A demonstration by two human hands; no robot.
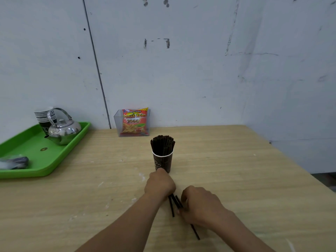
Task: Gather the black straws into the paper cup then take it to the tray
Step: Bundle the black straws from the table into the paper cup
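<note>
Your last loose black straws point(173, 202) lie on the table point(236, 160) between your two hands, long axes running from near you toward the paper cup point(162, 161), which stands just beyond your left hand point(160, 183), already packed with straws. That hand is curled knuckles-up over their far ends; your right hand point(200, 204) cups their near ends, fingers bent, grip hidden. The tray point(54, 160) sits well left.

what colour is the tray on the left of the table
Bright green; the tray shows clearly in the head view.
</note>
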